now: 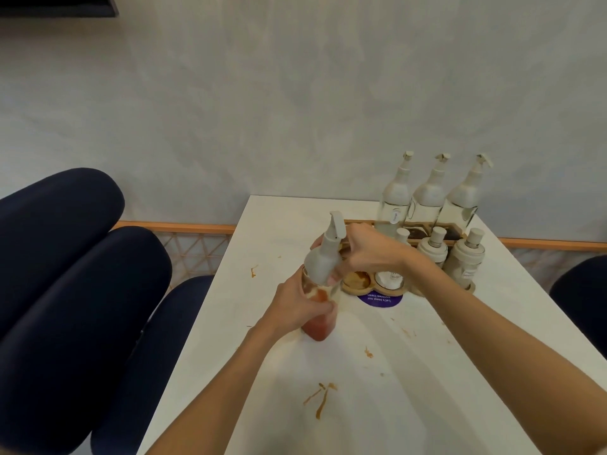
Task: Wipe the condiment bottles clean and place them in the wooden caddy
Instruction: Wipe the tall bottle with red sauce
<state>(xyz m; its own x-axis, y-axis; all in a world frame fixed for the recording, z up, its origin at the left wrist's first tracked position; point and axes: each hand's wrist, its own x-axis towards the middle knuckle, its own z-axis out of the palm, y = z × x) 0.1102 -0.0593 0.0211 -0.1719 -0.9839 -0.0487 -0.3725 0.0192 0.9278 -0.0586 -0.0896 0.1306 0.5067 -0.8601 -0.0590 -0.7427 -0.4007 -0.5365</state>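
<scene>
Head view | step: wiping, seemingly; no cloth visible | red-sauce bottle [320, 267] on table [361, 405], just before wooden caddy [402, 291] | left hand [297, 307] grips body, right hand [364, 254] curls round neck | next: lift into free slot.

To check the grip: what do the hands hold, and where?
Both hold the red sauce bottle: left hand round its body, right hand at its white top.

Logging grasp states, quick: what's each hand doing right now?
Left hand: grips the red sauce bottle round its body.
Right hand: grips the same bottle by its white cap.
</scene>
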